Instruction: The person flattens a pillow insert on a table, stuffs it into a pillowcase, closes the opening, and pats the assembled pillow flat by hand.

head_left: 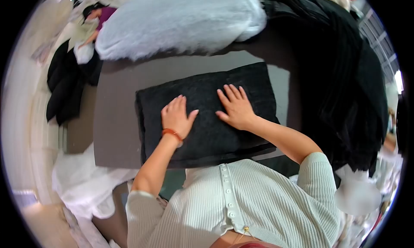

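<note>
A flat, roughly rectangular piece of black cloth [202, 140] lies before me, close to my body, and looks folded or layered at its edges. My left hand [176, 118] rests palm down on its left half, fingers stretched out and thumb apart. On the right half lies my right hand [235, 106], also flat with its fingers spread. Neither hand grips anything. Under the cloth is a grey table [116, 118]. An orange-red bracelet [171, 132] circles my left wrist.
A big heap of fluffy white material [181, 24] sits at the table's far side. Black cloth [340, 88] is piled high on the right. Beyond the left edge, a person in a purple top [105, 16] handles something white. White fabric [86, 179] hangs at lower left.
</note>
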`<move>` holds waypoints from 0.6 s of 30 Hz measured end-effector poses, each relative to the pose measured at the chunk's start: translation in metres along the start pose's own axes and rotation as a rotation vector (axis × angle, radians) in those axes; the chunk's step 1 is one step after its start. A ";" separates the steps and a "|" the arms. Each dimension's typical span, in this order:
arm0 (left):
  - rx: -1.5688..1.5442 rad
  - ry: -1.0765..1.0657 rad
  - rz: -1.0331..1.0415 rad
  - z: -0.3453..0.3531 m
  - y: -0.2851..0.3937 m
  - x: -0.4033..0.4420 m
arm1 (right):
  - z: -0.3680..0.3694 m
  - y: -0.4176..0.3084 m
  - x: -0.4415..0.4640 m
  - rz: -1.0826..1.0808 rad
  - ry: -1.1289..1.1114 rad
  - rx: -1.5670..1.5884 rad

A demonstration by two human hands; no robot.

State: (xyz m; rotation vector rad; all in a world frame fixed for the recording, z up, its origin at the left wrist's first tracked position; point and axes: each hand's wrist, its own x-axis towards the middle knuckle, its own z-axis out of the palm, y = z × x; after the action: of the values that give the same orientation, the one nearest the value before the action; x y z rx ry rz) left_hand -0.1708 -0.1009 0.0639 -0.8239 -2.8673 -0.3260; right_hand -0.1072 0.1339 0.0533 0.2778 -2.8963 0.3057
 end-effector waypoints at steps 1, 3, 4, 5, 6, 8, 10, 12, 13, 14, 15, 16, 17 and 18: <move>-0.177 -0.169 -0.137 -0.049 0.011 0.015 | -0.027 -0.015 0.008 0.028 -0.069 0.032; -0.094 0.424 0.132 -0.097 0.021 0.024 | -0.084 -0.046 0.024 -0.161 0.144 0.150; -0.049 0.560 0.158 -0.126 0.034 0.024 | -0.108 -0.058 0.027 -0.211 0.236 0.174; 0.025 0.619 0.106 -0.144 0.045 0.016 | -0.133 -0.064 0.022 -0.231 0.278 0.147; 0.038 0.612 0.062 -0.133 0.033 0.007 | -0.128 -0.054 0.014 -0.174 0.348 0.122; 0.193 0.306 -0.093 -0.042 -0.026 -0.016 | -0.047 -0.007 -0.010 0.015 0.299 0.104; 0.164 0.040 -0.206 0.048 -0.080 -0.031 | 0.033 0.024 -0.022 0.157 0.209 0.095; -0.020 0.083 -0.255 0.058 -0.084 -0.034 | 0.033 0.027 -0.012 0.159 0.248 0.101; -0.074 0.063 -0.249 0.045 -0.085 -0.033 | 0.026 0.028 -0.005 0.153 0.266 0.114; -0.144 0.080 -0.236 0.038 -0.087 -0.018 | 0.028 0.025 -0.004 0.136 0.272 0.089; -0.141 0.095 -0.227 0.031 -0.085 -0.010 | 0.025 0.029 -0.007 0.126 0.252 0.092; -0.118 -0.004 -0.245 0.016 -0.093 -0.010 | 0.019 0.030 -0.005 0.111 0.191 0.149; -0.099 -0.093 -0.268 0.010 -0.100 -0.009 | 0.001 0.036 0.000 0.087 0.133 0.198; -0.131 0.085 -0.213 0.011 -0.120 -0.012 | -0.019 0.043 0.000 0.124 0.182 0.189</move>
State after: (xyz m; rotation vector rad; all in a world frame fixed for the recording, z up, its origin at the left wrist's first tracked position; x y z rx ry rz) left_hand -0.2255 -0.2036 0.0310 -0.5086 -2.8818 -0.5644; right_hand -0.1121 0.1798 0.0638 0.0940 -2.7125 0.5956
